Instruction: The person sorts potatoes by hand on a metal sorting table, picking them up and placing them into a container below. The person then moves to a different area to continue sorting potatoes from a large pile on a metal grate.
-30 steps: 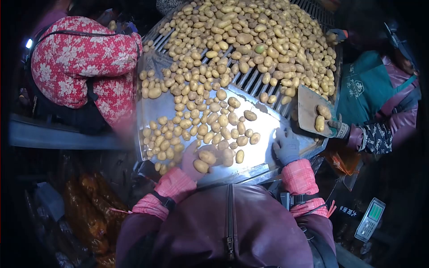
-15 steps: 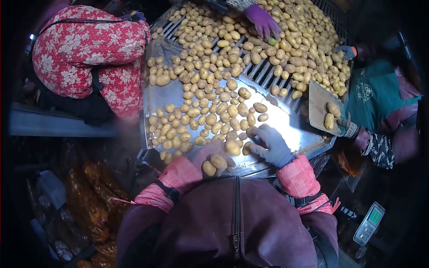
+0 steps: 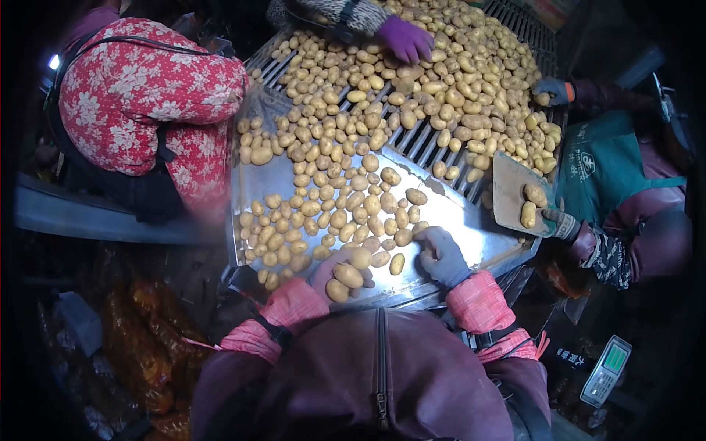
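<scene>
Many yellow potatoes [image 3: 323,195] lie over a shiny metal tray [image 3: 460,213]. At the tray's near edge my left hand [image 3: 329,270], gloved and below a pink cuff, holds several potatoes [image 3: 348,276] against its palm and fingers. To its right, my right hand [image 3: 443,257] in a grey glove rests over the tray with its fingers curled. Its fingertips are partly hidden, beside a potato near the index finger; whether they grip anything does not show. A single potato [image 3: 397,264] lies on the metal between my two hands.
A slatted rack [image 3: 426,147] heaped with potatoes stands behind the tray. A co-worker's purple-gloved hand [image 3: 407,38] reaches over it. At right, another co-worker holds a scoop [image 3: 512,192] with two potatoes. A person in red floral clothing [image 3: 140,88] is at left; a scale [image 3: 607,371] lies lower right.
My right hand has moved slightly back from the potatoes, its fingers more curled. My left hand holds an added potato. The purple-gloved hand has moved left, and the view has shifted.
</scene>
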